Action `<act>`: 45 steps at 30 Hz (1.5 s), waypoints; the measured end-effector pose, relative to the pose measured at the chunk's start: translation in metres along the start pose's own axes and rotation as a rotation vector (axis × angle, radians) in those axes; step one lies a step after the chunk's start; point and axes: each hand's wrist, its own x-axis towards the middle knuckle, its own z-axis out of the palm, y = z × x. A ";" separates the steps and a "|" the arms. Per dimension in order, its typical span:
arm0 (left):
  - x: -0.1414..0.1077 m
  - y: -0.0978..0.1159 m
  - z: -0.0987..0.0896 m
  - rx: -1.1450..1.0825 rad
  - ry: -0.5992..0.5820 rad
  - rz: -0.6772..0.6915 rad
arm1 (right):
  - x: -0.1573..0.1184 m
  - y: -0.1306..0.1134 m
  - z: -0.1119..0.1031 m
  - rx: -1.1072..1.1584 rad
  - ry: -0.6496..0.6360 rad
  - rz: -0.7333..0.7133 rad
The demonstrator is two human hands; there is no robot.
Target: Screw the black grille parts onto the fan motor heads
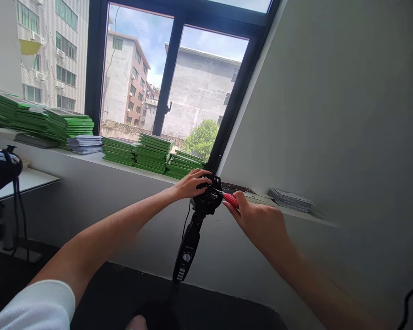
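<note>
A black stand fan (186, 256), with a knob and several buttons on its panel, rises in front of me. Its black motor head (206, 201) is at the top, with no blades or grille around it. My left hand (192, 183) grips the upper left of this head, fingers curled over its edge. In my right hand (258, 215) is a screwdriver with a red handle (231, 200), pointing left. The screwdriver's shaft reaches the front of the motor head; its exact tip is hard to make out against the dark parts.
Stacks of green-edged books (153, 151) line the window sill (75, 161) behind the fan. More papers (292, 200) lie on the sill at right. At left stands a white desk (34, 181) with a dark device (3, 169) and hanging cables. A dark cable (408, 302) shows at lower right.
</note>
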 end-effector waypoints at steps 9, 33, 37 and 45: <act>-0.012 0.004 0.019 -0.157 0.079 -0.077 | 0.018 0.002 -0.006 0.316 -0.164 0.099; 0.001 0.016 0.032 -0.600 0.314 -0.645 | 0.062 0.008 -0.031 0.015 -0.381 0.119; 0.000 0.017 0.030 -0.578 0.307 -0.630 | 0.064 0.012 -0.032 0.221 -0.472 0.110; 0.000 0.018 0.031 -0.505 0.275 -0.650 | 0.063 0.010 -0.037 0.270 -0.500 0.153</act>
